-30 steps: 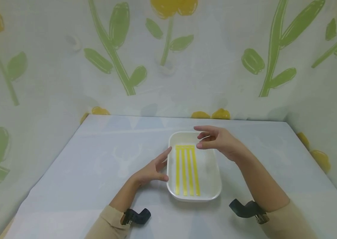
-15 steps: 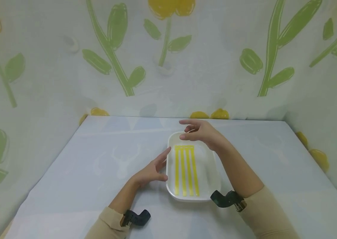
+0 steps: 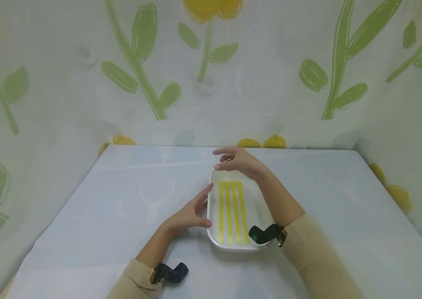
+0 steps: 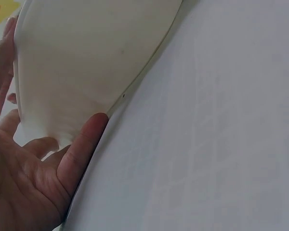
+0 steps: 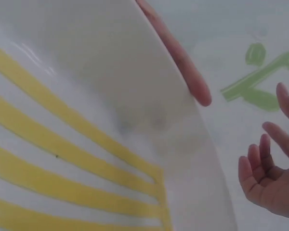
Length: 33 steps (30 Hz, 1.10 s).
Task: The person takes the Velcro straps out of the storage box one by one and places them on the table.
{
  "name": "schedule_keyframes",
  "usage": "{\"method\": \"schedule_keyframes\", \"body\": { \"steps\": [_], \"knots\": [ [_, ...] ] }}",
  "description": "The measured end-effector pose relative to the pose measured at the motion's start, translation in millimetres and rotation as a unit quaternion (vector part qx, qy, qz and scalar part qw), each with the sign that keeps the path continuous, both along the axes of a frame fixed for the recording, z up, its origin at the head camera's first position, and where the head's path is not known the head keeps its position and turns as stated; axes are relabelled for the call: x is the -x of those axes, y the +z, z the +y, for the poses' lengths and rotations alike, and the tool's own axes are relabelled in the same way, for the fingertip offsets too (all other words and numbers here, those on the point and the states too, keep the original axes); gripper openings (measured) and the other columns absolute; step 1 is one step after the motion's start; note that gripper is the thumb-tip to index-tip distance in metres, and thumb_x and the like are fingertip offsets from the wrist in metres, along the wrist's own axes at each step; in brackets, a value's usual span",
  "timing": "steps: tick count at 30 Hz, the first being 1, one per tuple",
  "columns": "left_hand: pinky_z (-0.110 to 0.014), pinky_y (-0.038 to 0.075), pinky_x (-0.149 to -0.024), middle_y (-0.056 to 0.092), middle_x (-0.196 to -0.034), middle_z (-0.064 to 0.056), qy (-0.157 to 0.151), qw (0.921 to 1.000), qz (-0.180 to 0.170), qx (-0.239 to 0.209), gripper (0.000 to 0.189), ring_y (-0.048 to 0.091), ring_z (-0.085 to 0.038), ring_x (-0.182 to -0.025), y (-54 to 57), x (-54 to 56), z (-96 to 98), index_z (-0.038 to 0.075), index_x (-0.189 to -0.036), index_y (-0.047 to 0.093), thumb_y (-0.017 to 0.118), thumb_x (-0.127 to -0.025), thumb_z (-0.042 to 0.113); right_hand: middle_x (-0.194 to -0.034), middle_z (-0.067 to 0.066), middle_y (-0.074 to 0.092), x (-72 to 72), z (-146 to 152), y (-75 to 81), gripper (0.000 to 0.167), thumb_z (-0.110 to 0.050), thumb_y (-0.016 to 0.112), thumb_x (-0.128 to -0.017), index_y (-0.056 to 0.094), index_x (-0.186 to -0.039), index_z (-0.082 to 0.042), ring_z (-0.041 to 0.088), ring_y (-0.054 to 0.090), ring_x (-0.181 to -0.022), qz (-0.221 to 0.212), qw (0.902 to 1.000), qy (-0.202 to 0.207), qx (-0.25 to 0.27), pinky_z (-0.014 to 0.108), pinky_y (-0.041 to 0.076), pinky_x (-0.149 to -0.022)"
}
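A white rectangular tray point(image 3: 257, 203) with rounded corners lies on the table, its long side running away from me. Several yellow strips point(image 3: 229, 214) run lengthwise on its floor, joined by a yellow crossbar at the far end. My left hand point(image 3: 190, 214) touches the tray's left side, thumb near the front and forefinger further back; the left wrist view shows the fingers spread against the outer wall point(image 4: 96, 57). Over the tray's far end hovers my right hand point(image 3: 239, 161), thumb and fingers apart and holding nothing. The right forearm hides part of the tray's right side.
A pale patterned cloth covers the table point(image 3: 121, 216). Behind it and at both sides stand pale walls point(image 3: 263, 83) printed with green stems and yellow flowers. A black wrist mount point(image 3: 171, 273) sits on the left forearm, another on the right point(image 3: 267, 234).
My right hand has moved leftward and slightly away, from the tray's upper right to above its far end. My left hand and the tray have stayed nearly in place.
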<state>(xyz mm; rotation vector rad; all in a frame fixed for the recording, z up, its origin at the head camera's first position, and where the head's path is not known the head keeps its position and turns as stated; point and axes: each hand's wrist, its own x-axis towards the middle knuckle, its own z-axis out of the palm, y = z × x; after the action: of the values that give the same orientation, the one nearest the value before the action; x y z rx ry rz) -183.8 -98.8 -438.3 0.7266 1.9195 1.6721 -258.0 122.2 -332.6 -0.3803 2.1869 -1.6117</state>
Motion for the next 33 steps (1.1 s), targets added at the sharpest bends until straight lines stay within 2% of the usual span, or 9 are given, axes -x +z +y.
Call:
{"method": "schedule_keyframes", "body": {
  "steps": [7, 11, 16, 20, 26, 29, 33],
  "knots": [
    [-0.049, 0.024, -0.112, -0.001, -0.16, 0.002, 0.003, 0.9999, 0.003, 0.01, 0.108, 0.012, -0.029, -0.146, -1.5, -1.6, 1.7, 0.022, -0.153, 0.004, 0.079, -0.075, 0.028, -0.106, 0.009, 0.053, 10.3, 11.1, -27.6, 0.059, -0.015, 0.073, -0.082, 0.05, -0.136, -0.007, 0.024, 0.054, -0.098, -0.017, 0.9984, 0.0, -0.054, 0.042, 0.046, -0.094],
    [-0.048, 0.023, -0.112, 0.0, -0.16, 0.004, 0.008, 0.9999, -0.001, 0.011, 0.108, 0.012, -0.028, -0.146, -1.9, -1.5, 1.8, 0.024, -0.153, 0.005, 0.079, -0.075, 0.027, -0.092, 0.004, 0.054, 10.8, 13.5, -35.8, 0.054, -0.017, 0.074, -0.081, 0.054, -0.131, -0.006, 0.021, 0.052, -0.087, -0.004, 0.9973, 0.001, -0.073, 0.035, 0.049, -0.081],
    [-0.049, 0.023, -0.112, -0.001, -0.16, 0.004, 0.004, 0.9999, -0.002, 0.01, 0.109, 0.013, -0.03, -0.145, -2.2, -0.5, 1.3, 0.023, -0.153, 0.005, 0.08, -0.074, 0.03, -0.076, 0.001, 0.054, 8.9, 14.3, -46.0, 0.052, -0.017, 0.076, -0.08, 0.057, -0.128, -0.009, 0.016, 0.049, -0.07, -0.011, 0.9953, 0.024, -0.093, 0.027, 0.043, -0.064],
    [-0.047, 0.021, -0.113, -0.002, -0.16, 0.004, 0.003, 0.9999, 0.003, 0.013, 0.112, 0.012, -0.028, -0.145, -0.6, -0.6, 1.2, 0.02, -0.153, 0.004, 0.081, -0.073, 0.033, -0.077, 0.001, 0.055, 8.7, 14.1, -57.6, 0.056, -0.021, 0.078, -0.077, 0.057, -0.129, -0.012, 0.015, 0.049, -0.066, -0.013, 0.9907, 0.019, -0.134, 0.025, 0.042, -0.061],
    [-0.046, 0.02, -0.114, -0.001, -0.16, 0.002, 0.001, 0.9999, 0.014, 0.002, 0.113, 0.012, -0.026, -0.146, 0.2, -0.3, 0.6, 0.018, -0.153, 0.004, 0.082, -0.072, 0.034, -0.086, 0.004, 0.059, 9.1, 8.9, -68.1, 0.061, -0.027, 0.085, -0.069, 0.061, -0.123, -0.014, 0.018, 0.052, -0.073, 0.047, 0.976, 0.007, -0.212, 0.025, 0.045, -0.064],
    [-0.046, 0.021, -0.113, -0.001, -0.16, 0.003, -0.001, 0.9999, 0.015, 0.004, 0.113, 0.012, -0.026, -0.146, -0.3, -0.1, 0.0, 0.018, -0.153, 0.004, 0.081, -0.073, 0.034, -0.092, 0.004, 0.06, 8.1, 4.5, -69.6, 0.062, -0.027, 0.086, -0.067, 0.062, -0.121, -0.013, 0.018, 0.053, -0.079, 0.078, 0.9691, 0.016, -0.233, 0.026, 0.046, -0.069],
    [-0.046, 0.021, -0.113, -0.001, -0.16, 0.005, 0.0, 0.9998, 0.018, 0.007, 0.112, 0.012, -0.027, -0.146, -1.6, 0.3, -0.8, 0.02, -0.153, 0.004, 0.081, -0.073, 0.034, -0.09, 0.006, 0.062, 8.3, 0.7, -73.0, 0.061, -0.02, 0.088, -0.063, 0.063, -0.117, -0.005, 0.016, 0.053, -0.073, 0.107, 0.9673, 0.032, -0.227, 0.025, 0.046, -0.065]
  ]
}}
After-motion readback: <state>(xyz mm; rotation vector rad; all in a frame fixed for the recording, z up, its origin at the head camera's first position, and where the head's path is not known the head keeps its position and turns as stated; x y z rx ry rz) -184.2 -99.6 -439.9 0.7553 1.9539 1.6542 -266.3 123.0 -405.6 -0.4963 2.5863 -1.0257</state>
